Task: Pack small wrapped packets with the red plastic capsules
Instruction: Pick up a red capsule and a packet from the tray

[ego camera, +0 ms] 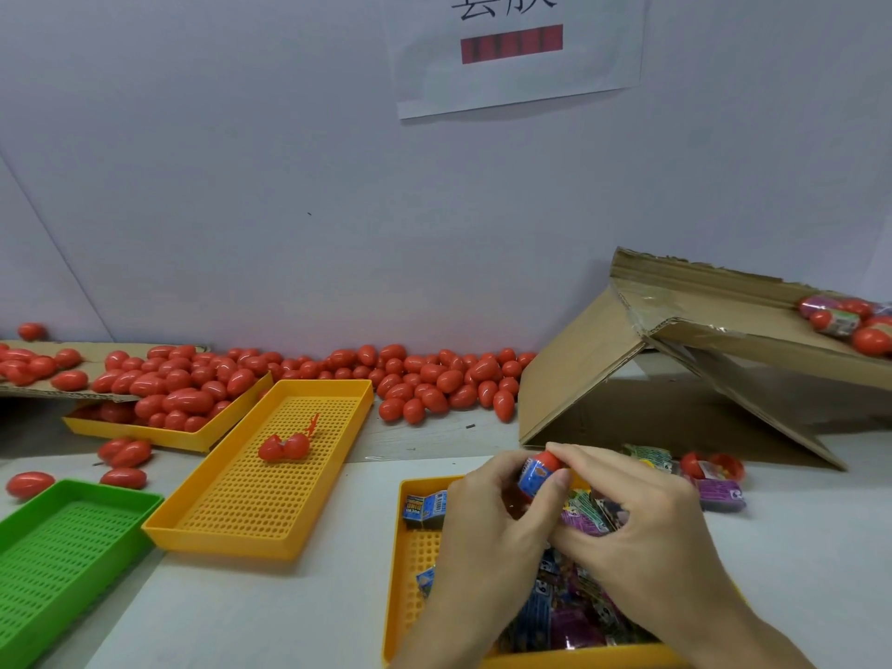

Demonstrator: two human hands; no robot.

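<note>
A pale wall (241,185) backs the whole bench, with a paper sign (521,55) taped high on it. At the right a torn cardboard box (627,369) lies tipped on its side, its flaps splayed like a tent; a few filled capsules (840,323) rest on its upper flap. A long drift of red capsules (434,379) lies along the foot of the wall, running left onto a cardboard sheet (96,352) and spilling into a far yellow tray (145,429).

Nearer, a second yellow perforated tray (270,475) sits slanted and holds one opened capsule (285,446), its two halves side by side. A green tray (62,548) lies at the lower left corner, with a few loose capsules just beyond it. The nearest yellow tray (410,548), under both hands, holds a heap of small wrapped packets (569,615) in blue and purple. More packets and an open capsule half (714,468) lie on the table (241,620) just right of that tray.

The left hand (487,519) and right hand (642,514) meet above the packet tray, fingers curled together around one red capsule (550,462) with a blue packet (533,480) wedged at its mouth. The left thumb presses on the packet; the right fingertips pinch the capsule's red end.
</note>
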